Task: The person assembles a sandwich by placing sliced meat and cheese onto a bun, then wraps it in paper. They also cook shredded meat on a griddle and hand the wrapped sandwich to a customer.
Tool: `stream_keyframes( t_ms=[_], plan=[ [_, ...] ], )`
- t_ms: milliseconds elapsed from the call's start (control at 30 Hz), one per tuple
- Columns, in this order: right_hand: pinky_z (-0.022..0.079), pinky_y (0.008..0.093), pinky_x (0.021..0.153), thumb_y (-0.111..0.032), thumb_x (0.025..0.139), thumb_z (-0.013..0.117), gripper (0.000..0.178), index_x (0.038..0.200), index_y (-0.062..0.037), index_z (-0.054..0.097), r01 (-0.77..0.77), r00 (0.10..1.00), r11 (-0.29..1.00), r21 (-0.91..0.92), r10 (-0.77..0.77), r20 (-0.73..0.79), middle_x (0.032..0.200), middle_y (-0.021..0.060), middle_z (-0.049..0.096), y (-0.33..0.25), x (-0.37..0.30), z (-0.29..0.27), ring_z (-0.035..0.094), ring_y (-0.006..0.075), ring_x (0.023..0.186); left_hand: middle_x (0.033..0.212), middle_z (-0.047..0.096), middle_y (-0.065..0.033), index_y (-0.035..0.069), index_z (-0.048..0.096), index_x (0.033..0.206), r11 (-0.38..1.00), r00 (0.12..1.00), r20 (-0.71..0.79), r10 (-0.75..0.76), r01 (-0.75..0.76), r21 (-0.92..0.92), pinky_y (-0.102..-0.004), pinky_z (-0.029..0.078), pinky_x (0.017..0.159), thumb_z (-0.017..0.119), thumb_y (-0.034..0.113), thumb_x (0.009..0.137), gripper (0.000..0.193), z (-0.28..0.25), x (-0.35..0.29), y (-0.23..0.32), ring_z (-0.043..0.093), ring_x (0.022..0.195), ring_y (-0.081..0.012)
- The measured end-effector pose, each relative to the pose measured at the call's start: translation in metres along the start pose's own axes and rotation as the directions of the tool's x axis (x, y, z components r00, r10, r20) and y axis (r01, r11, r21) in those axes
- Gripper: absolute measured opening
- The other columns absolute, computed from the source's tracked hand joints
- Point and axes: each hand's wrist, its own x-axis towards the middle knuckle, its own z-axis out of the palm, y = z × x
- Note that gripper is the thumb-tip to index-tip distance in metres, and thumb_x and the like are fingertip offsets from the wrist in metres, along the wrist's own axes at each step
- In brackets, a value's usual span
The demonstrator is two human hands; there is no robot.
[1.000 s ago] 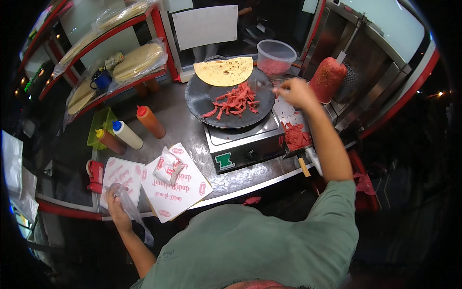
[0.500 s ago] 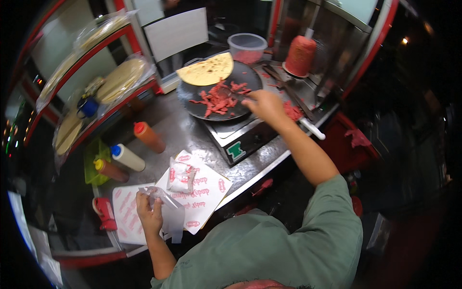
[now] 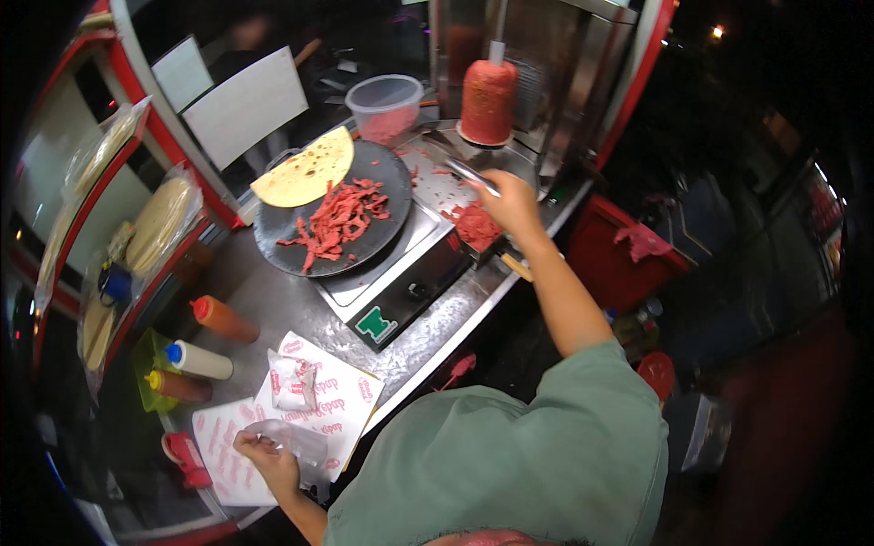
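Observation:
My right hand (image 3: 510,205) grips a shiny metal utensil (image 3: 475,177), pointing over the steel tray behind the griddle; its exact kind is unclear. Below that hand lies a heap of shredded red meat (image 3: 475,226). More red meat strips (image 3: 337,223) sit on the round black griddle (image 3: 273,238), beside a folded flatbread (image 3: 305,173). At the lower left, my left hand (image 3: 271,462) pinches a translucent plastic bag (image 3: 296,439). The bag is over white printed paper sheets (image 3: 341,391). A small white packet (image 3: 293,380) rests on the sheets.
Left of the griddle lie or stand squeeze bottles (image 3: 223,318) and a green basket (image 3: 148,350). Shelves hold bagged flatbreads (image 3: 162,223). Behind are a clear tub (image 3: 382,105) and a meat cone (image 3: 489,102) on a spit. A light-coloured handle (image 3: 516,266) sticks past the counter edge.
My right hand has left the meat on the griddle and moved right, over the steel tray. My left hand still holds the bag. The view has shifted, placing the counter further left.

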Motion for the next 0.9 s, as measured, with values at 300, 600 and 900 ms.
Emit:
stream_keyframes(
  t_ms=[300,600,900],
  plan=[
    [0.045,0.0450,0.092,-0.042,0.084,0.081,0.048,0.116,-0.0068,0.073,0.371,0.880,0.917,-0.147,-0.398,-0.258,0.099,0.0152,0.071,-0.024,-0.041,0.010,0.063,0.0310,0.099,0.123,0.044,-0.0147,0.004,0.030,0.130,0.886,0.915,0.276,0.296,-0.370,0.280,-0.0351,0.053,0.087,0.082,-0.002,0.077,0.075,0.076,-0.012,0.044,0.058,0.103,-0.0213],
    [0.055,0.0453,0.086,-0.022,0.089,0.074,0.034,0.119,-0.0072,0.068,0.085,0.532,0.721,0.688,-0.617,0.581,0.105,0.0228,0.071,-0.203,-0.226,0.073,0.068,0.0418,0.101,0.116,0.060,-0.0115,0.003,0.054,0.124,0.898,0.933,0.350,0.083,-0.222,0.380,-0.0391,0.053,0.074,0.091,0.024,0.076,0.065,0.055,-0.001,0.098,0.063,0.086,-0.0257],
    [0.050,0.0271,0.065,-0.018,0.101,0.070,0.017,0.108,-0.0022,0.070,-0.359,0.735,0.612,0.704,-0.280,0.618,0.076,0.0024,0.067,-0.231,-0.284,0.119,0.059,0.0045,0.073,0.118,0.062,-0.0129,0.004,0.065,0.097,0.632,0.991,0.029,-0.129,0.105,-0.768,-0.0428,0.045,0.100,0.069,0.050,0.098,0.046,-0.062,-0.025,-0.047,0.057,0.116,-0.0268]
  ],
)
